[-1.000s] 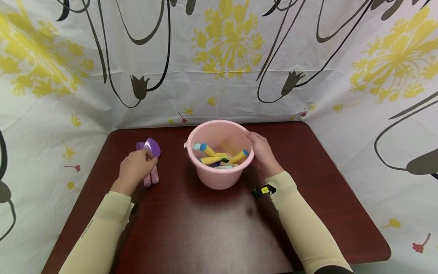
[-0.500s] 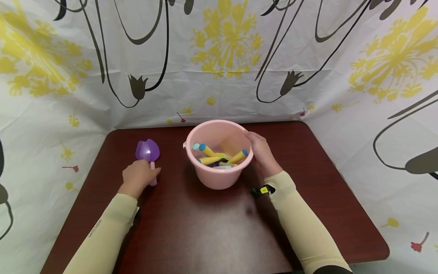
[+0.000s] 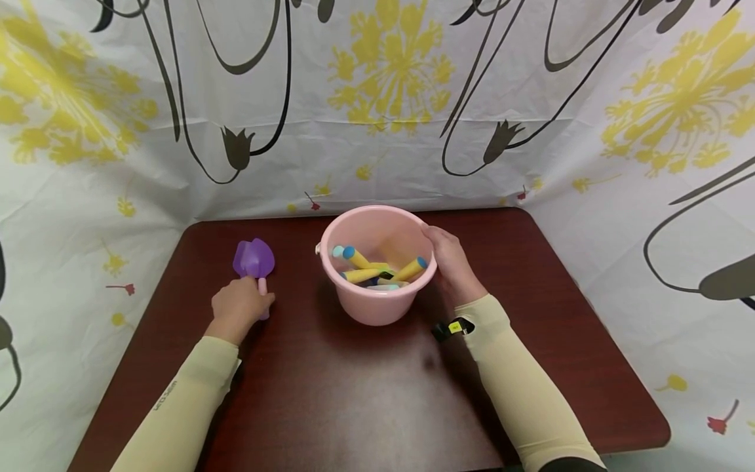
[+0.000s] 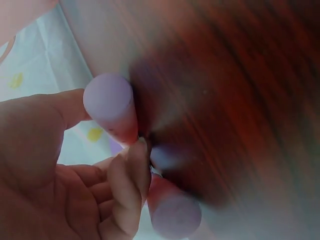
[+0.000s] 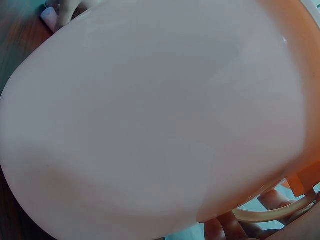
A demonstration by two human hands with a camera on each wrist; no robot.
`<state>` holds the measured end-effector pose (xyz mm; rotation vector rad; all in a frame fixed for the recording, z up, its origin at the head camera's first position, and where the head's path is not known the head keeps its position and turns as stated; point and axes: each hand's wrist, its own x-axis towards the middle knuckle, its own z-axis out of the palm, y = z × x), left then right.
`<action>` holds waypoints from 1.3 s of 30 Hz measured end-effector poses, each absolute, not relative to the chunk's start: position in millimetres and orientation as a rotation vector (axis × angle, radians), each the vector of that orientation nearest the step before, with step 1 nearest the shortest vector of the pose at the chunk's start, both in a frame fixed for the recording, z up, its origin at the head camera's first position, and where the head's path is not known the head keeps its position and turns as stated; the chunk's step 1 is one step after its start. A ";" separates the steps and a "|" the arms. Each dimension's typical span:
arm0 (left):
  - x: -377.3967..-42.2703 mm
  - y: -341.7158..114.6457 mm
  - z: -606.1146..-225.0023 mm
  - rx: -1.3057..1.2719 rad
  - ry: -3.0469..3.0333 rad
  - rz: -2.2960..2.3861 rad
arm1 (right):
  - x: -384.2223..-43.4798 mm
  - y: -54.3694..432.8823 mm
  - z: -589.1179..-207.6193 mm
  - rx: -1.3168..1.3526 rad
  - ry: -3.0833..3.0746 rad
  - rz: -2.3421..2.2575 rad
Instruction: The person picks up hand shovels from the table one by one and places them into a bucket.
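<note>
On the left of the table lie two purple toy shovels (image 3: 253, 257) side by side, with lilac handles. My left hand (image 3: 238, 308) is over the handles, its thumb along the outside of the right one. In the left wrist view its curled fingers (image 4: 132, 172) reach between both handles, pinching the upper handle (image 4: 110, 105); the other handle (image 4: 175, 215) stands just below. A pink bucket (image 3: 377, 308) stands upright at the middle. My right hand (image 3: 453, 265) grips its right rim; in the right wrist view its fingers (image 5: 222, 227) are beside the bucket's carrying handle (image 5: 270, 215).
Inside the bucket lie several yellow sticks (image 3: 361, 276) with blue ends, like thick markers, and some pale blue ones. A dark red-brown table (image 3: 354, 393) carries everything. A white flowered curtain (image 3: 318, 98) hangs close behind it and along both sides.
My left hand has come down and back from above the shovel heads onto the handles and now pinches one. The shovels have barely shifted. Bucket and right hand have stayed put.
</note>
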<state>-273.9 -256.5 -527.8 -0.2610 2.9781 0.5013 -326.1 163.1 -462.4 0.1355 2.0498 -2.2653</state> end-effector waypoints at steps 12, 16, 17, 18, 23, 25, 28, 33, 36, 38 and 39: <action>-270.7 -259.2 -531.6 -0.282 3.005 0.582 | -325.4 163.6 -461.5 0.146 2.050 -2.262; -270.1 -259.9 -533.3 -0.302 3.030 0.601 | -326.0 163.8 -462.5 0.140 2.051 -2.263; -269.9 -260.3 -533.5 -0.309 3.036 0.601 | -326.1 164.0 -462.8 0.139 2.053 -2.261; -269.7 -260.9 -533.6 -0.313 3.040 0.603 | -326.2 163.9 -463.0 0.139 2.047 -2.262; -267.5 -262.6 -533.1 -0.335 3.060 0.611 | -326.1 164.2 -463.6 0.143 2.014 -2.273; -266.0 -262.7 -532.5 -0.339 3.066 0.613 | -326.4 164.2 -463.8 0.147 2.001 -2.277; -264.6 -263.5 -531.8 -0.336 3.074 0.632 | -326.4 164.5 -463.4 0.151 2.007 -2.267; -264.1 -266.8 -532.9 -0.348 3.098 0.674 | -326.2 164.4 -463.3 0.141 2.018 -2.263; -265.1 -269.6 -534.2 -0.356 3.129 0.690 | -326.6 164.3 -464.1 0.137 2.010 -2.274; -266.2 -271.1 -534.2 -0.352 3.155 0.697 | -326.6 164.3 -464.5 0.134 2.012 -2.275; -266.9 -272.1 -534.1 -0.348 3.167 0.698 | -326.6 164.5 -464.5 0.131 2.019 -2.271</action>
